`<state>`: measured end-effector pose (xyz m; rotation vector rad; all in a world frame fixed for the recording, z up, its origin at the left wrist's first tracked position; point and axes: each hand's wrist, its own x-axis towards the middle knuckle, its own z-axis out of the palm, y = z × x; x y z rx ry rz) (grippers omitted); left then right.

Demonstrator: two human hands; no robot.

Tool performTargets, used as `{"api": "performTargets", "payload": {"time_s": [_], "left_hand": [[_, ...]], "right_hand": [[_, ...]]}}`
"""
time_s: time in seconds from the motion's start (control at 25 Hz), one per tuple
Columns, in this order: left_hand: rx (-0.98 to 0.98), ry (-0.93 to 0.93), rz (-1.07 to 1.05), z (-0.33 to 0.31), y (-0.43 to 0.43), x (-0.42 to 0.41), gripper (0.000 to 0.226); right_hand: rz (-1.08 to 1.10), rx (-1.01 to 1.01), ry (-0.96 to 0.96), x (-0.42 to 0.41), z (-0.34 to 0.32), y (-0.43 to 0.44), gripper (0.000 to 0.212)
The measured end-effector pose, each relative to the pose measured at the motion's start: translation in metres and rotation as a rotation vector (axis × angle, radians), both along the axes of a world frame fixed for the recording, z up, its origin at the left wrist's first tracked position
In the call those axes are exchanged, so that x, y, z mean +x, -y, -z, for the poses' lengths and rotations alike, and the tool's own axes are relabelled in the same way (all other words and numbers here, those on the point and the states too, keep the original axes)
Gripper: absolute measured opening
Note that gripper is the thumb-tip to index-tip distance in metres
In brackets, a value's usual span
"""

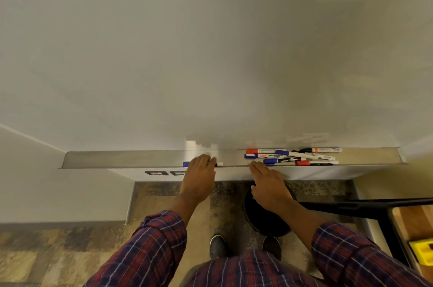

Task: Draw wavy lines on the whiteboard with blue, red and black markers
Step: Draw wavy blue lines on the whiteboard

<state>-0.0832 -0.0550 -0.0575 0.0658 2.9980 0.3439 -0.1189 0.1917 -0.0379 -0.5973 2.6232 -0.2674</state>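
Our left hand (199,172) covered the blue marker (186,164) on the tray (117,159); we could not tell its grip. Our right hand (269,183), grip wide, hung just beside the marker pile (293,156), which a careless sweep might have scattered.

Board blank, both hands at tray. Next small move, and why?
Probably lift the lone blue-capped marker off the tray with the left hand: its fingers cover that marker, though a grip isn't clear, and the whiteboard shows no lines. The right hand, fingers straight, only reaches the marker pile at its edge.
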Motion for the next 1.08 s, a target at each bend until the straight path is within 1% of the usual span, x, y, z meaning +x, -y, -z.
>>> {"api": "performTargets", "payload": {"time_s": [0.12, 0.28, 0.44, 0.52, 0.6, 0.68, 0.88, 1.08], "left_hand": [[-0.042, 0.002, 0.008, 0.001, -0.011, 0.001, 0.049], [-0.070, 0.031, 0.064, 0.001, -0.038, -0.001, 0.054], [-0.121, 0.105, 0.119, -0.001, -0.072, -0.003, 0.063], [-0.173, 0.144, 0.141, -0.003, -0.088, -0.002, 0.066], [-0.217, 0.188, 0.147, -0.005, -0.101, 0.000, 0.067], [-0.233, 0.224, 0.115, -0.006, -0.109, 0.001, 0.069], [-0.253, 0.287, 0.096, -0.008, -0.114, 0.001, 0.073], [-0.221, 0.338, 0.071, -0.014, -0.119, 0.003, 0.079]], "right_hand": [[-0.001, -0.064, -0.038, -0.003, -0.003, -0.010, 0.060], [0.110, -0.138, -0.155, -0.015, -0.006, -0.040, 0.042], [0.172, -0.041, -0.282, -0.039, -0.007, -0.073, 0.032], [0.179, 0.039, -0.340, -0.051, -0.006, -0.090, 0.030], [0.174, 0.114, -0.343, -0.061, -0.006, -0.103, 0.029], [0.155, 0.147, -0.332, -0.070, -0.006, -0.111, 0.030], [0.069, 0.186, -0.289, -0.081, -0.008, -0.113, 0.038], [0.018, 0.167, -0.321, -0.086, -0.011, -0.118, 0.034]]}}
